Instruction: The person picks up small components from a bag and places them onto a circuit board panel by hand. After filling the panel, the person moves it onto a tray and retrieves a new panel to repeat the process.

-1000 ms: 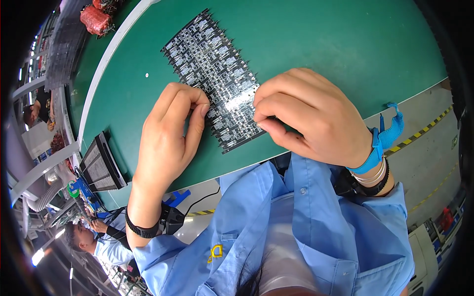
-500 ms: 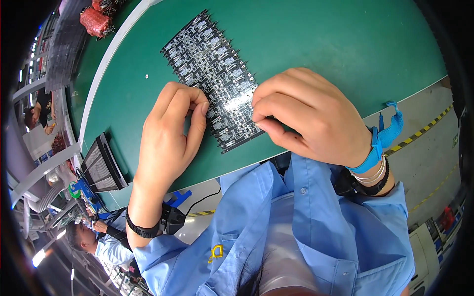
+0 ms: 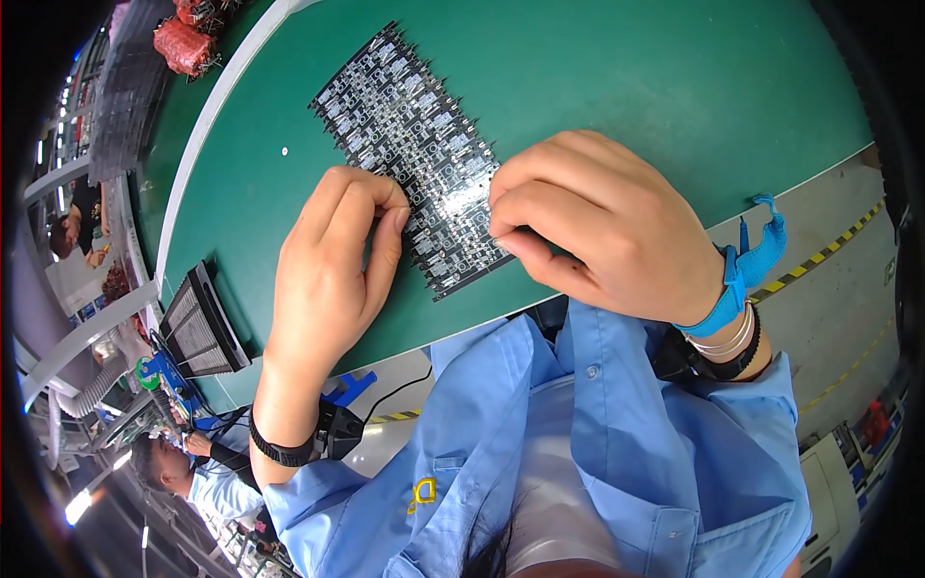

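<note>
A long black circuit board panel (image 3: 409, 130) with rows of silver parts lies slantwise on the green tabletop. Thin pins or leads stick out along both its long sides. My left hand (image 3: 337, 246) is closed in a pinch on the panel's left edge, thumb against forefinger. At the opposite edge, nearer the bottom end, my right hand (image 3: 602, 226) pinches the panel too, its fingers curled and the tips partly hidden. Light glares off the board between the two hands. A blue wrist strap (image 3: 723, 299) circles my right wrist.
A black slotted rack (image 3: 204, 323) stands at the table's left edge. One small white round piece (image 3: 284, 151) lies left of the panel. Red bundles (image 3: 186, 46) sit at the far left. Beyond the left edge, a person in light blue (image 3: 207, 491) sits among equipment.
My left fingertips have shifted slightly toward me along the panel's edge. The right hand keeps nearly the same pose and place.
</note>
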